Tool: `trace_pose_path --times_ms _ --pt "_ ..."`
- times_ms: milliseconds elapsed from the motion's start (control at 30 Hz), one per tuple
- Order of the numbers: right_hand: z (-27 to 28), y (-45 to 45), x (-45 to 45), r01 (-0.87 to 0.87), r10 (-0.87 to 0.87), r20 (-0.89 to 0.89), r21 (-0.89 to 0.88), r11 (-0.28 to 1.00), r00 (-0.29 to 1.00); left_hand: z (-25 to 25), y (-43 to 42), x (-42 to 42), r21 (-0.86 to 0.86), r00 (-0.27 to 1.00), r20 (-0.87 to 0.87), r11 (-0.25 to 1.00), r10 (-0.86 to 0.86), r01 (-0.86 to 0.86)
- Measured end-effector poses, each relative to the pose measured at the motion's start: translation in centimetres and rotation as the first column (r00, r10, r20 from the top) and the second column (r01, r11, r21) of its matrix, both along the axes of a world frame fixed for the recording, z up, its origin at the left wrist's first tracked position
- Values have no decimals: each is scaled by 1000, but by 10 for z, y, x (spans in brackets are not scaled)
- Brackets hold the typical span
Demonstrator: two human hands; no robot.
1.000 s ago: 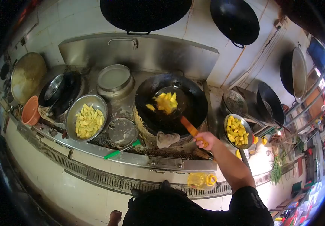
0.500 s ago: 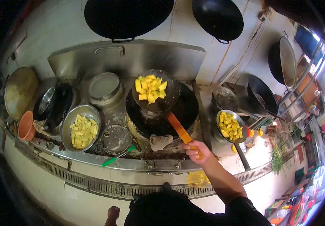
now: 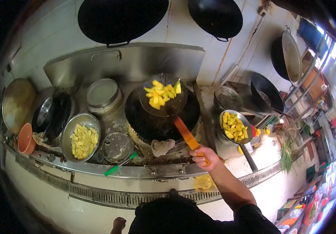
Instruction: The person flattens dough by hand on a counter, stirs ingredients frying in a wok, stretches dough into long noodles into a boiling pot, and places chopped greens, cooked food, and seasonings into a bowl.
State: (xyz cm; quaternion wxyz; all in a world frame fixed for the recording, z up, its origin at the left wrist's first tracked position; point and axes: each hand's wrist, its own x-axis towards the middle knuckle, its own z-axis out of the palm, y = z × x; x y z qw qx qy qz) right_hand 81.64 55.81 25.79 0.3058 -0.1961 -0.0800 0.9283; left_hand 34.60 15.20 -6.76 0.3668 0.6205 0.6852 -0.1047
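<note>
My right hand [image 3: 205,157] is wrapped round the wooden handle [image 3: 187,134] of a dark strainer [image 3: 164,109]. Yellow pieces [image 3: 161,93] lie in the strainer, which is above the big black wok [image 3: 136,121] on the stove. A grey cloth [image 3: 163,148] rests at the wok's front edge. My left hand [image 3: 119,223] hangs low at the bottom, away from the stove, with its fingers too small to read. To the left, a metal bowl [image 3: 67,145] holds paler yellow pieces. On the right, a ladle-like pan [image 3: 246,140] contains more yellow pieces.
A round lid [image 3: 118,147] and a green-handled tool [image 3: 121,163] are near the front edge. Further left are an orange bowl [image 3: 27,139] and a dark wok [image 3: 60,113]. A covered pot [image 3: 102,93] stands behind. Black woks [image 3: 214,17] hang on the wall.
The strainer has risen out of the wok with the yellow pieces in it, which have shifted about. My right hand still holds its handle. The whole view has shifted.
</note>
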Motion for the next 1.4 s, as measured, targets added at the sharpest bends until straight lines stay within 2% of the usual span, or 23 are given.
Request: trace_pose_path --times_ms 33,67,100,200,267,300,433,500,600,667,800,833,867,900,933,967,1000,1067,1100,1200,1300,1333,1400 --pt "7 0 2 -9 6 35 107 994 999 -42 -15 -9 6 934 138 943 329 -333" --pt "11 0 3 -22 7 70 211 977 998 -62 -20 -13 -37 745 267 779 611 -625" --pt "9 0 4 -18 3 70 216 976 998 -60 -15 -12 -34 748 270 782 607 -622" --pt "-11 -5 7 -6 -15 134 157 988 991 -44 -4 -7 49 796 301 825 525 -562" --pt "-24 -10 11 -23 17 -55 -106 994 998 -26 11 -3 308 996 93 950 13 -41" --pt "-25 -14 11 -21 14 -56 -114 993 998 -39 8 -4 248 884 404 902 234 -352" --pt "-37 -25 14 -16 -6 -93 -239 971 996 -64 1 -6 169 818 459 870 346 -462" --pt "-40 -27 19 -7 -28 -123 -276 961 992 -66 0 -8 207 847 456 893 274 -400" --pt "-30 -40 28 43 -82 -109 -317 948 991 -41 11 -2 272 997 72 962 10 -29" --pt "-15 -50 38 122 -159 -128 -254 959 979 10 34 2 197 990 32 972 -136 127" --pt "20 -77 76 262 -281 -91 -175 949 955 -80 34 -36 124 904 -152 899 -400 419" --pt "25 -85 90 345 -344 25 -67 936 939 -70 46 -29 94 980 -87 978 -177 185" --pt "31 -91 101 405 -408 135 48 913 903 -57 54 -24 46 997 -34 997 66 -65" --pt "47 -100 107 480 -489 286 107 871 824 -57 65 -30 116 857 -225 861 -464 496" --pt "54 -107 116 464 -515 425 226 857 744 -68 71 -38 116 853 -223 856 -472 504" --pt "59 -112 122 482 -564 554 304 822 612 -83 74 -44 142 975 45 967 -219 211" --pt "63 -117 128 482 -599 658 384 788 455 -83 79 -43 82 950 305 992 67 -97" --pt "55 -121 144 463 -602 769 462 756 216 -83 84 -35 -36 915 240 945 325 -326" --pt "60 -124 147 383 -576 810 500 776 110 -94 88 -39 13 946 241 974 218 -228" --pt "44 -122 167 374 -594 803 537 756 47 -104 96 -40 109 974 226 994 -7 -18" --pt "47 -120 166 433 -619 785 546 717 36 -103 94 -35 255 902 432 962 -22 -99" --pt "48 -120 165 449 -617 786 544 709 21 -99 94 -33 231 959 260 972 -111 49" --pt "41 -119 167 463 -621 784 548 697 9 -86 97 -28 181 973 85 964 -213 195"
